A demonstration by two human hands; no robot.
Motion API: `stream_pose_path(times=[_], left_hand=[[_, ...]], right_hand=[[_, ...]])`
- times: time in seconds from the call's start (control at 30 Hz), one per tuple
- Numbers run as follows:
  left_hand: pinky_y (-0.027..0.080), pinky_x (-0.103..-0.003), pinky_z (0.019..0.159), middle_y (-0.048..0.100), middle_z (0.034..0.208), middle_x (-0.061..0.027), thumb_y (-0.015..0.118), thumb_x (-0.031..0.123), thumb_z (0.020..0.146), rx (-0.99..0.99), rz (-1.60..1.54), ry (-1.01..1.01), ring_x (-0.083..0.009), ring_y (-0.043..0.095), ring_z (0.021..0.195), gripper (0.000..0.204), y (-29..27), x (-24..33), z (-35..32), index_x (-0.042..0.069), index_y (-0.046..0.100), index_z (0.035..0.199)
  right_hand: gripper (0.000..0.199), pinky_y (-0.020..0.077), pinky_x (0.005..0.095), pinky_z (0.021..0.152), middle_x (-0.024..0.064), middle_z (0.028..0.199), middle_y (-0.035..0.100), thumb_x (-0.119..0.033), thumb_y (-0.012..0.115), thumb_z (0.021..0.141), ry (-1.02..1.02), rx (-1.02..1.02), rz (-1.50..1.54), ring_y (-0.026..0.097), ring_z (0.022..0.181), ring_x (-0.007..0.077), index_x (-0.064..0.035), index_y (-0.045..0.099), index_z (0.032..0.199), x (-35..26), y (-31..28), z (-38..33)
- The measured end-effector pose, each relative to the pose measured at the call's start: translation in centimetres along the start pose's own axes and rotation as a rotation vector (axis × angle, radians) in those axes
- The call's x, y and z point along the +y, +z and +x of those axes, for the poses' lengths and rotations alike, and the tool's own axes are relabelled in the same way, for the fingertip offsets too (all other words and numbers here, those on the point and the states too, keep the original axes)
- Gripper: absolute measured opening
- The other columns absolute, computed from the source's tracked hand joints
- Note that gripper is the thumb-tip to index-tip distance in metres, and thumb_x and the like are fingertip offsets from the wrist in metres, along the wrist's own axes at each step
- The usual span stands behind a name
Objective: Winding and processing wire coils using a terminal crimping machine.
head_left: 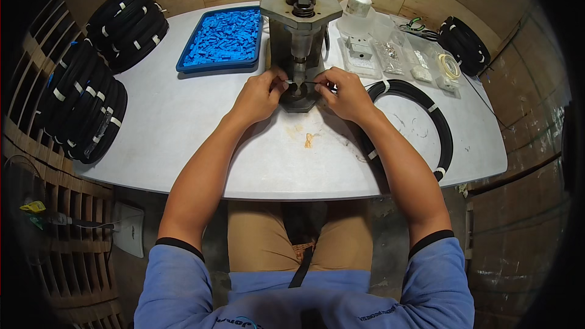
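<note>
While the left hand pinches something small (I can't tell what), the right hand, fingertips closed, holds a dark cable crosswise, pointing left into the press.

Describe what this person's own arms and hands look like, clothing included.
The left hand and right hand are bare, without gloves. Both forearms are uncovered, with no wristwatch showing. The short blue fabric sleeves end in narrow black bands.
</note>
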State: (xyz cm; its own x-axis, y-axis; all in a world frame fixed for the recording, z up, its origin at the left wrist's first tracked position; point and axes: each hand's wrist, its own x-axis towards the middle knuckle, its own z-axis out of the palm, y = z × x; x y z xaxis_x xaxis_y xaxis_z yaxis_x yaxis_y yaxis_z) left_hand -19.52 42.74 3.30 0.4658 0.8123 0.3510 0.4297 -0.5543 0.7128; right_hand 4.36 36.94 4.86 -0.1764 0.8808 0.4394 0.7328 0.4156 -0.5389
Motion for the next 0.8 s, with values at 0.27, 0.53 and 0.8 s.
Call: stream_pose_path(times=[0.27,0.53,0.8], left_hand=[[0.055,-0.038,0.079,0.073,0.092,-0.0166,0.066,0.013,0.097,0.019,0.003,0.026,-0.0285,0.072,0.083,0.018,0.13,-0.12,0.03,0.001,0.064,0.109],[0.054,-0.037,0.078,0.073,0.090,-0.0149,0.067,0.015,0.097,-0.014,-0.034,0.000,-0.0261,0.070,0.081,0.019,0.02,-0.16,0.05,0.001,0.064,0.110],[0.055,-0.037,0.081,0.073,0.092,-0.0162,0.068,0.016,0.096,-0.016,-0.065,-0.019,-0.0265,0.072,0.086,0.021,0.06,0.13,-0.09,0.001,0.065,0.110]], right_hand=[[0.012,0.0549,0.0398,0.077,0.0157,0.094,0.070,-0.010,0.072,0.090,0.016,-0.003,-0.013,0.069,0.085,0.0334,-0.0026,0.070,0.100,0.11,0.12,0.03],[0.014,0.0552,0.0393,0.078,0.0156,0.095,0.070,-0.011,0.073,0.090,0.022,-0.010,-0.007,0.069,0.085,0.0325,-0.0028,0.071,0.101,0.23,0.13,0.03],[0.013,0.0558,0.0378,0.077,0.0147,0.094,0.071,-0.010,0.073,0.090,0.003,0.004,-0.007,0.070,0.083,0.0305,-0.0022,0.072,0.100,0.39,0.26,0.01]])
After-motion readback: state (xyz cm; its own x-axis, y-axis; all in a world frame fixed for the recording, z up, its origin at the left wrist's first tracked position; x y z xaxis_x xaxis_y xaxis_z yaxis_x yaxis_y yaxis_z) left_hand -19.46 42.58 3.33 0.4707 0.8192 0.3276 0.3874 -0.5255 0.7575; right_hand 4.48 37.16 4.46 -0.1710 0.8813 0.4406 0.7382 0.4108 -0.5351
